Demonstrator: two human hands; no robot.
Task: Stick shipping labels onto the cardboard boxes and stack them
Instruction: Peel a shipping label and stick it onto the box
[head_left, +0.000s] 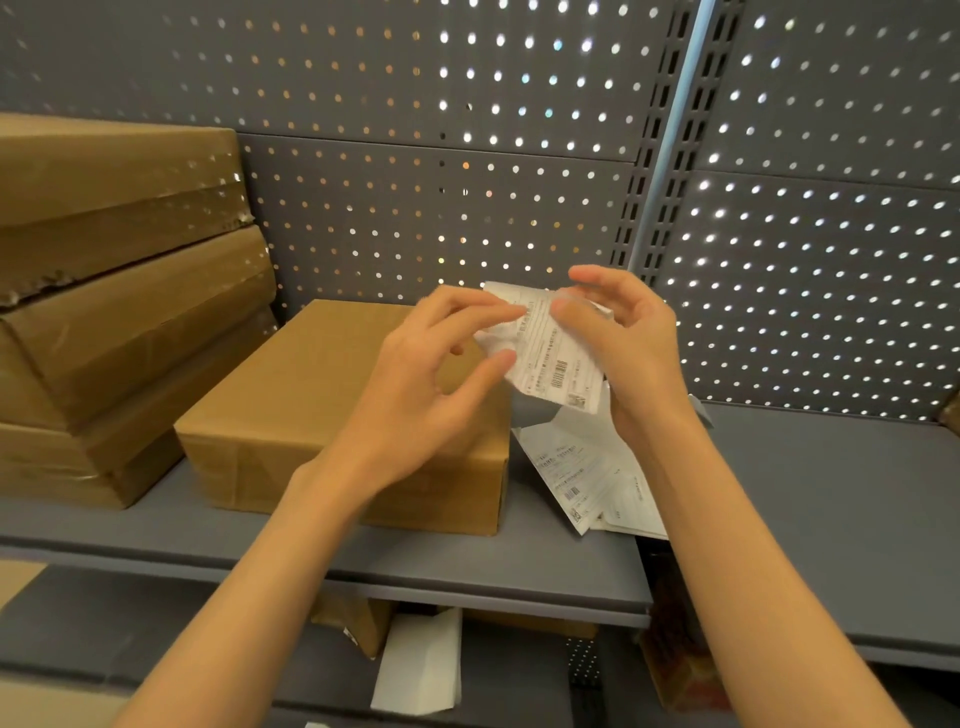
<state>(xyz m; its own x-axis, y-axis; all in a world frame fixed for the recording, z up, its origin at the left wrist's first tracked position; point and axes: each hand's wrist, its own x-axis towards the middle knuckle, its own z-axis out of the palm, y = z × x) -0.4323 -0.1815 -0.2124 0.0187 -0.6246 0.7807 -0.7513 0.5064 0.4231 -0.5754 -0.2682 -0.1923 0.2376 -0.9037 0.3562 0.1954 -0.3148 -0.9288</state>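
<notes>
Leftmost, stacked cardboard boxes (104, 312) sit finished on the shelf (831, 493); a lone box (311, 405) waits just right. Above it, the left hand (415, 384) and right hand (623, 343) pinch one shipping label (550, 358), likely peeling its backing; spare labels (587, 473) lie below.

brown boxes (337, 405) — white black-printed label (550, 358) — grey dotted pegboard (415, 208)

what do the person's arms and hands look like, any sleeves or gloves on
Both forearms are bare from the frame's lower edge up to the wrists, with no sleeves in view. The left hand and right hand wear no gloves. No rings, watch or wristbands show.
</notes>
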